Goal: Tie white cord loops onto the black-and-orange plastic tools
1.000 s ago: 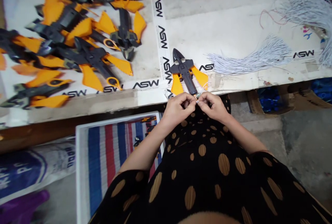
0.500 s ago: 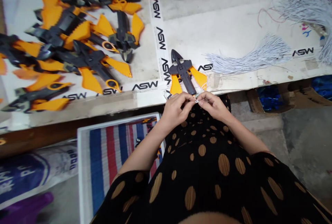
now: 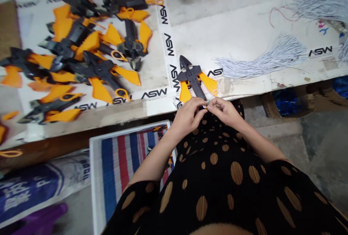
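A black and orange winged plastic toy (image 3: 193, 78) lies at the table's front edge, its pointed nose facing away from me. Its tail end reaches my fingers. My left hand (image 3: 189, 115) is closed in a pinch at that tail, where a bit of orange shows. Opposite it, my right hand (image 3: 224, 111) pinches a thin white string (image 3: 213, 93), which loops up over the toy's right wing. The fingertips of both hands almost meet, and the exact spot where string and tail join is partly hidden by them.
Several similar toys (image 3: 100, 70) are heaped on the left of the table (image 3: 217, 21). A bundle of white strings (image 3: 266, 59) lies to the right, with more strings (image 3: 323, 8) behind. Below the edge are a striped-cloth-covered crate (image 3: 92, 177) and a cardboard box (image 3: 304, 100).
The view has shifted slightly, so the toys on the left appear farther right and lower. Both hands stay at the toy's tail, with small finger movements; more of the white string loop shows.
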The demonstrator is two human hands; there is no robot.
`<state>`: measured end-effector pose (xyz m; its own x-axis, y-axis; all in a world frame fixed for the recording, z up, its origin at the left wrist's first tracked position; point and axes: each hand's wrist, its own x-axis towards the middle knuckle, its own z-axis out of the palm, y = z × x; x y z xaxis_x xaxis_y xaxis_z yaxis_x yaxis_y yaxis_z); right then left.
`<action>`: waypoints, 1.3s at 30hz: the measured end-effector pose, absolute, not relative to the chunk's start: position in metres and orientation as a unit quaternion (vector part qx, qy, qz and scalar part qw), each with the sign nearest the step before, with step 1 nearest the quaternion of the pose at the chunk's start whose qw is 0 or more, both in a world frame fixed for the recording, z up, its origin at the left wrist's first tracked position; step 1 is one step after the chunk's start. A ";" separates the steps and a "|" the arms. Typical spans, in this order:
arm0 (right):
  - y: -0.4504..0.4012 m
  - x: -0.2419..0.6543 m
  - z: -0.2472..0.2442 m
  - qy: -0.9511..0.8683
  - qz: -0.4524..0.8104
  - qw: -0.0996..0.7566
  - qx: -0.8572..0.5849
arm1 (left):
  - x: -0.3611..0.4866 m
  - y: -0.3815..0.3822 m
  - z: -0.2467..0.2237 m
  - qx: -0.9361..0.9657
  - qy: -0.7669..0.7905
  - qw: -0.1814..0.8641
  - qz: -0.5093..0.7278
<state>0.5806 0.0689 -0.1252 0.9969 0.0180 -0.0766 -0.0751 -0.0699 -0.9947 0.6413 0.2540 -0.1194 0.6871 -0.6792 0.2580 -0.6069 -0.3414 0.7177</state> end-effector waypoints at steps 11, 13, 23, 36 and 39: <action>0.067 0.570 -0.120 0.027 0.044 0.668 -0.743 | 0.658 0.271 -0.106 0.828 -0.471 0.295 0.079; 0.066 0.569 -0.122 0.010 0.033 0.658 -0.752 | 0.660 0.268 -0.105 0.838 -0.445 0.313 0.031; -0.007 0.601 -0.131 0.121 -0.150 0.305 -0.933 | 0.681 0.214 -0.139 0.926 -0.204 0.312 0.057; -0.032 0.607 -0.158 0.143 -0.202 0.349 -0.904 | 0.568 0.420 -0.187 0.949 0.095 0.265 0.143; -0.034 0.606 -0.156 0.121 -0.213 0.379 -0.892 | 0.525 0.478 -0.204 0.944 0.250 0.188 0.109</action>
